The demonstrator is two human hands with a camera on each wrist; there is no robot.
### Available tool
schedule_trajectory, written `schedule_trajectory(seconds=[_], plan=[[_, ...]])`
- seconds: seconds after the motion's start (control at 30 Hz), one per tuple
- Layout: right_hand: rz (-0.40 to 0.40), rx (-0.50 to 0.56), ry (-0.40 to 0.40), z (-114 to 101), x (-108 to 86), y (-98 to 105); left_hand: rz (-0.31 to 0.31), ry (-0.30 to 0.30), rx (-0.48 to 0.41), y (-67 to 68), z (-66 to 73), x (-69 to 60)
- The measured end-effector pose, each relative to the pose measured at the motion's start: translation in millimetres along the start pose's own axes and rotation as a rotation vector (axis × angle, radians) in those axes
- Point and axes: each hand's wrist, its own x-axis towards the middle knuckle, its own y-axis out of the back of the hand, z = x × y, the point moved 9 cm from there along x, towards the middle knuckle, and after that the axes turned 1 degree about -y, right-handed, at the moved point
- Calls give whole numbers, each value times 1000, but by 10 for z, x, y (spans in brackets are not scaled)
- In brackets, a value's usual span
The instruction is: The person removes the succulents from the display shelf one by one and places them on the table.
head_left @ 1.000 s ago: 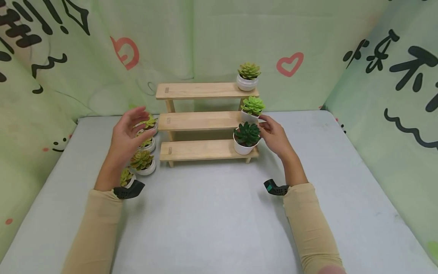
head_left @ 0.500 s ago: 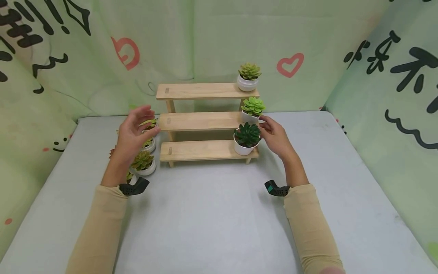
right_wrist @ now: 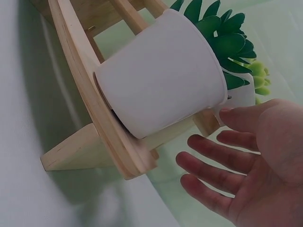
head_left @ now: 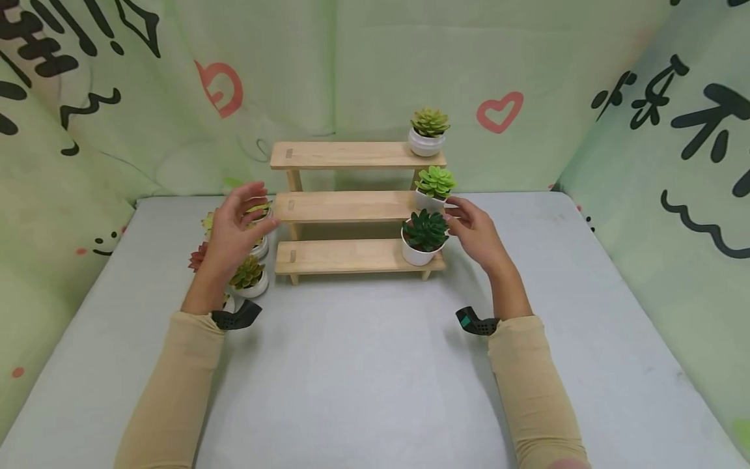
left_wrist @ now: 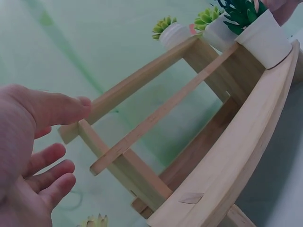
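A three-step wooden plant stand (head_left: pixel 351 208) stands at the back of the table. At its right end sit three potted succulents: a yellow-green one (head_left: pixel 430 127) on top, a bright green one (head_left: pixel 435 184) on the middle step and a dark green one (head_left: pixel 426 229) on the lowest. My left hand (head_left: pixel 234 231) hovers by the stand's left end, fingers loosely bent and holding nothing. Beside the right end is my right hand (head_left: pixel 473 233), its fingers spread and slightly bent. Its thumb tip is close to the white pots; whether it touches one I cannot tell.
More potted succulents (head_left: pixel 249 273) stand on the white table (head_left: pixel 351 371) left of the stand, partly hidden by the left hand and wrist. A reddish plant (head_left: pixel 198 257) shows among them. A pale green printed curtain (head_left: pixel 375 71) hangs behind.
My left hand has moved a little to the right, toward the stand, uncovering the reddish plant behind it. The right hand and the plants on the stand have kept their places.
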Motion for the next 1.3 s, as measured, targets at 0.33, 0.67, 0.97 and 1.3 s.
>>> schedule_trajectory(seconds=[0.33,0.67,0.97,1.3], plan=[[1,27,7,-24,-2,-2,3,73,48,-7,-124,40],[16,48,44,-78,32,30,-54,147,78,-78,-208,35],[31,75,49,-41,16,76,-75,134,97,-137,-196,57],[28,43,22,35,25,51,-72,160,82,-190,-215,102]])
